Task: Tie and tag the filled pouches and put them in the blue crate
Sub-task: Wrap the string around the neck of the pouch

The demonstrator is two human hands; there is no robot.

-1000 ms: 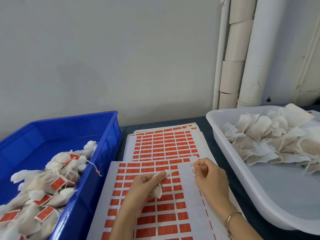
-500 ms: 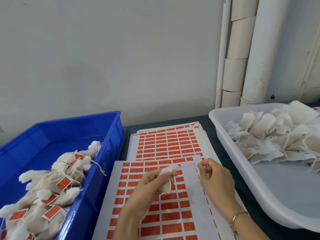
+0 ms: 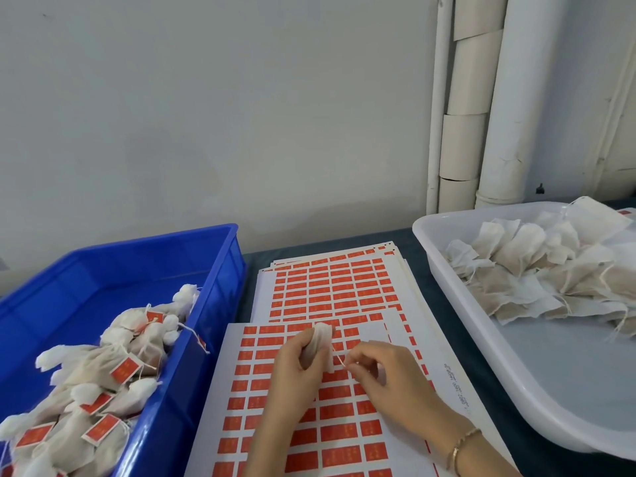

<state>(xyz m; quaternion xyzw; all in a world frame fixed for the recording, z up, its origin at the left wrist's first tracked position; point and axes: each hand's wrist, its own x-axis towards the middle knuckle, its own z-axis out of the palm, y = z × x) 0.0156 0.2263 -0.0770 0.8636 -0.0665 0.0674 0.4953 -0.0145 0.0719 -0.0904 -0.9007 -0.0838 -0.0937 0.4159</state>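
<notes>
My left hand (image 3: 296,368) grips a small white filled pouch (image 3: 321,340) over the sheets of red labels (image 3: 344,438). Just right of it, my right hand (image 3: 385,376) pinches the pouch's thin string (image 3: 339,359), which runs taut between the two. The blue crate (image 3: 220,270) stands at the left and holds several tied pouches with red tags (image 3: 125,368). A white tray (image 3: 481,332) at the right holds several flat untied pouches (image 3: 537,270).
More label sheets (image 3: 330,280) are stacked behind the front one on the dark tabletop (image 3: 423,284). A plain wall rises behind, with white pipes (image 3: 509,98) at the back right. The crate and the tray flank the sheets closely.
My right hand has moved in toward the left one and now pinches the string close to the pouch. The left hand has turned the pouch more upright.
</notes>
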